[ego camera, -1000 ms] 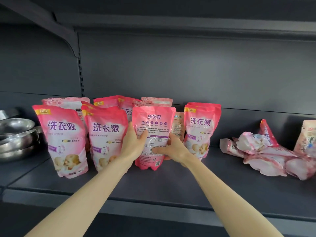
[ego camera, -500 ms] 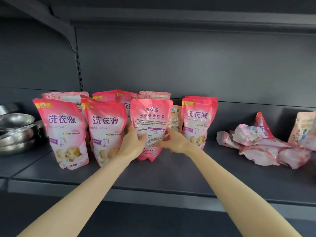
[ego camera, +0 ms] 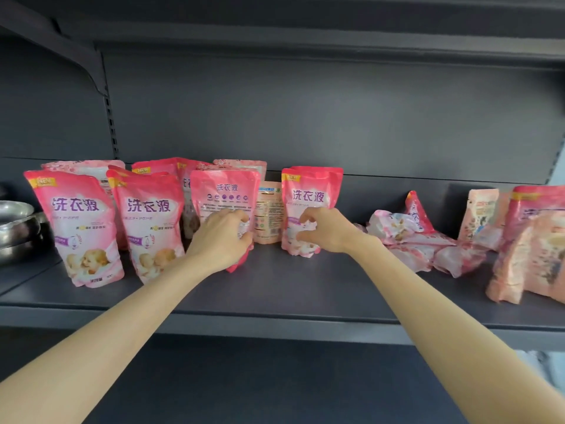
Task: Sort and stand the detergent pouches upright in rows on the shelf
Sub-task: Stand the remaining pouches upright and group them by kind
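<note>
- Dark grey shelf (ego camera: 305, 289), store-style.
- Left grip (ego camera: 220, 240) curls round the right edge of a back-facing pouch (ego camera: 224, 191), just left of the right grip (ego camera: 327, 231).
- Right grip's fingers sit half curled against a front-facing pouch (ego camera: 308, 195); can't tell if it's got hold.
- Both look soft and sloshy, so I'd grab the side seams.
- Steel bowls (ego camera: 18, 228) far left of the left grip, contents hidden.

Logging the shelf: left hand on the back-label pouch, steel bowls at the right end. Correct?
No: the steel bowls sit at the left end, as the head view shows. The left hand is on the back-label pouch.
</note>
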Tool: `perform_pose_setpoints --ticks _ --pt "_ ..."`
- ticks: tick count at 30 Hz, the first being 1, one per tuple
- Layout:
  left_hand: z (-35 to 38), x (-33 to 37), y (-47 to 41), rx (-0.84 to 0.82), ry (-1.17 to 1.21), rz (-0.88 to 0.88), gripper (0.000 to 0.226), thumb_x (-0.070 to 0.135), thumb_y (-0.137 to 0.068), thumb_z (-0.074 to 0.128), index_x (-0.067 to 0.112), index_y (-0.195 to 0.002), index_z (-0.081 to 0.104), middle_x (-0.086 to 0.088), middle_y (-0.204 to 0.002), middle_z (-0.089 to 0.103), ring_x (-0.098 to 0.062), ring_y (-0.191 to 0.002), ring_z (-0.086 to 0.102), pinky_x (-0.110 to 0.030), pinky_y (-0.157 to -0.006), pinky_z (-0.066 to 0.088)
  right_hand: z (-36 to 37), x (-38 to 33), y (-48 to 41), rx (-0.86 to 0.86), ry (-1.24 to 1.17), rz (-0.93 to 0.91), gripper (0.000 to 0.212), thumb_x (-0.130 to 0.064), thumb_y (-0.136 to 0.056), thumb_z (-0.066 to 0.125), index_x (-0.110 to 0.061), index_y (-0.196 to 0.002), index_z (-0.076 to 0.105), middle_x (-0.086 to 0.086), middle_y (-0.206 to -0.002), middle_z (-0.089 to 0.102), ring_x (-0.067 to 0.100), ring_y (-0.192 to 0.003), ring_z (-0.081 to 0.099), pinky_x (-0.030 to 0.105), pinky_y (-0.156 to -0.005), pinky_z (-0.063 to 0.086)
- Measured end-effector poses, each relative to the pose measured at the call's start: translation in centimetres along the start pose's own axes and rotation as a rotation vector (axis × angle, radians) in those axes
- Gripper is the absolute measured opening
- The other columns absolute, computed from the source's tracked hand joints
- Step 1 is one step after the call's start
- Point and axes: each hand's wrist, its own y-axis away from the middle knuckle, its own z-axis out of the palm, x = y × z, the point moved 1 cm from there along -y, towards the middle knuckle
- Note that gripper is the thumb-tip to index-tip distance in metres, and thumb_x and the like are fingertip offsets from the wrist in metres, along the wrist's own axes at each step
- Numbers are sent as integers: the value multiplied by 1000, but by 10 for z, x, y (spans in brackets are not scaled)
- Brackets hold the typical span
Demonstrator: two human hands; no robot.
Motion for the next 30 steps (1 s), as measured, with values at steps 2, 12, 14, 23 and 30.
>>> perform_pose_setpoints --ticks 2,12,14,23,30 --pt "5 27 2 -21 -3 55 35 25 -93 52 14 -126 54 -6 -129 55 -25 -120 47 -36 -95 40 -21 17 17 88 114 1 36 -29 -88 62 -14 -120 55 6 -116 59 28 -100 58 37 -84 49" --pt "79 137 12 -102 62 200 36 31 -93 51 16 -126 52 1 -125 55 -24 -118 46 -39 -93 42 -68 123 82 222 121 43 18 -21 -88 58 -11 -102 63 9 -100 63 33 -89 63 36 -71 53" --pt "92 150 9 -119 82 211 39 31 -93 52 18 -130 49 1 -127 53 -22 -119 43 -36 -94 40 -73 137 87 233 118 94 29 -23 -87 60 -10 -112 63 8 -111 64 30 -100 61 39 -86 50" --pt "152 182 -61 -124 252 230 32 30 -92 54 17 -121 52 -2 -116 56 -20 -108 54 -36 -90 46 -83 201 45 371 34 186 34 -24 -90 61 -11 -121 59 6 -126 58 25 -111 57 33 -86 48" --pt "191 194 -141 -209 324 232 60 42 -87 59 16 -137 39 -2 -138 43 -19 -124 45 -30 -95 38 -90 240 -17 513 -50 308 44 -32 -89 61 -12 -127 54 13 -125 54 33 -116 51 36 -95 43"
